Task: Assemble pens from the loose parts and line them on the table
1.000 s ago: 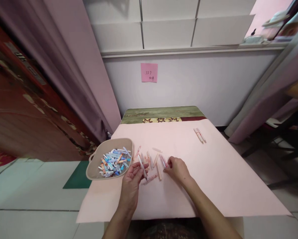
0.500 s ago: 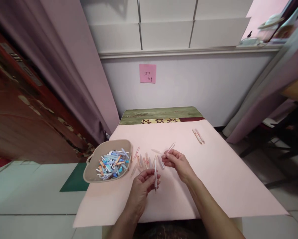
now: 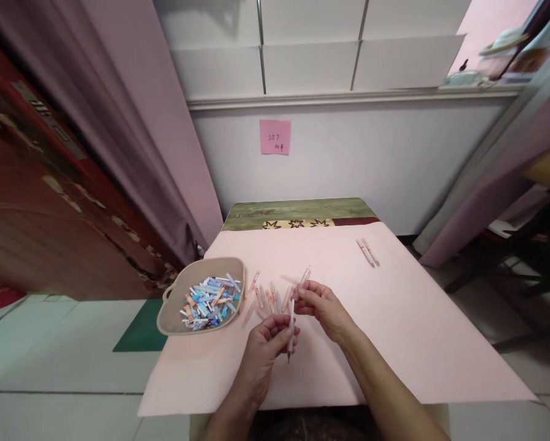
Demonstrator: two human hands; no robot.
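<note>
My left hand [image 3: 266, 346] pinches the lower part of a pen [image 3: 291, 337], its tip pointing down toward me and a white refill standing out of the top. Between the thumb and fingers of my right hand [image 3: 323, 307] is a clear pen barrel [image 3: 306, 274], tilted up and away. Its lower end is close to the refill's top; whether they touch I cannot tell. Just beyond both hands lies a loose group of pen parts [image 3: 271, 297], pinkish, orange and clear, partly hidden by my fingers.
To the left, a beige basket [image 3: 176, 306] holds many blue, white and orange pen parts. Two pens [image 3: 367, 252] lie side by side at the far right of the pink-covered table [image 3: 417, 343]. A pink note [image 3: 275, 137] is stuck on the wall behind.
My right hand has moved left and nearer to me, bringing the clear barrel to the top of the refill. My left hand keeps its pinch on the pen's lower part.
</note>
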